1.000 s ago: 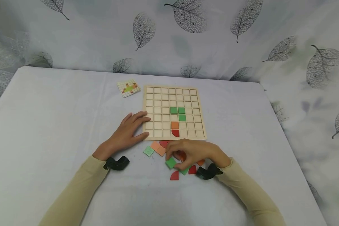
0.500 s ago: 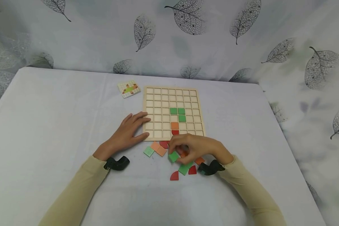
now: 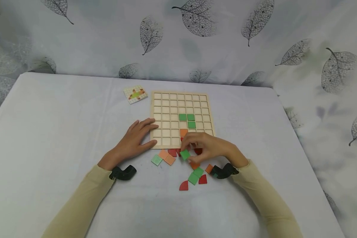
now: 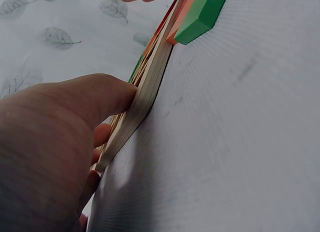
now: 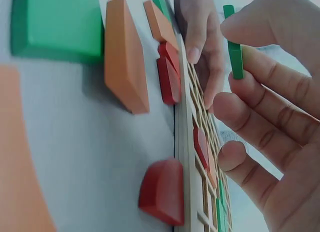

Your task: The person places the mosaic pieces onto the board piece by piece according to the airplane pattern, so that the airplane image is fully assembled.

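Note:
Between thumb and fingertips my right hand (image 3: 209, 147) pinches a green square tile (image 5: 235, 47), held just above the near edge of the wooden grid board (image 3: 165, 124). My left hand (image 3: 131, 142) rests on the board's left edge with fingers extended; the left wrist view has its thumb (image 4: 112, 94) against the rim. Set in the board are several green tiles (image 3: 191, 117), an orange square tile (image 3: 183, 132) and, partly hidden by the right hand, a red quarter-round tile (image 5: 201, 148).
Loose tiles lie in front of the board: orange squares (image 3: 170, 160), a pale green square (image 3: 156, 160), green squares (image 3: 193, 178) and red quarter-rounds (image 3: 183, 185). A small pattern card (image 3: 135, 94) lies beyond the board's left corner. Behind the white table (image 3: 62, 115) hangs a leaf-print cloth.
My right hand has lifted the green tile from among the loose pieces and moved it forward and slightly right, toward the board. The left hand stays in place.

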A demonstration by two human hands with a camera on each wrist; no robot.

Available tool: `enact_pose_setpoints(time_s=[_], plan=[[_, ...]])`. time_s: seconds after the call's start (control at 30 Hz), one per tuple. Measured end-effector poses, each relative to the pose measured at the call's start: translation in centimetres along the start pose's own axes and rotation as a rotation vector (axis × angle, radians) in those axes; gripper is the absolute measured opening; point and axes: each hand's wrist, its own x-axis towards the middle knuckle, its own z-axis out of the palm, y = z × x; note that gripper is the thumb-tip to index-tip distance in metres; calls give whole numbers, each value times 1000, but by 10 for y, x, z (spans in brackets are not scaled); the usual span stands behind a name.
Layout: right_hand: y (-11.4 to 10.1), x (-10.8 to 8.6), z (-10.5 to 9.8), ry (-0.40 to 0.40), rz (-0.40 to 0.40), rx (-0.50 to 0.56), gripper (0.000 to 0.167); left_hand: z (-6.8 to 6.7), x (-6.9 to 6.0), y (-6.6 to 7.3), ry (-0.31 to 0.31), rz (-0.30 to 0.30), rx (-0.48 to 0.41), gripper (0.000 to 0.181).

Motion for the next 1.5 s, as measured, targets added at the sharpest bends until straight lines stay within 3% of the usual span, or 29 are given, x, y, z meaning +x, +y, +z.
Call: enact_pose_setpoints(time_s=[0.17,0.6,0.83,1.3,1.5], plan=[[6,1,-4,12,-36,9,32,0,-1,-1,-6,-12,3,53],[12,1,-17,73,51,-81,28,0,-1,0,-4,-13,-2,53],[15,1,-22,131,139,-115,24,-1,-1,2,-8,-18,-2,53],[28,7,-28,233,106,-202,22,0,0,1,-4,-17,1,53],[24,12,-29,252,185,-227,22,0,0,1,-8,-21,-6,53]])
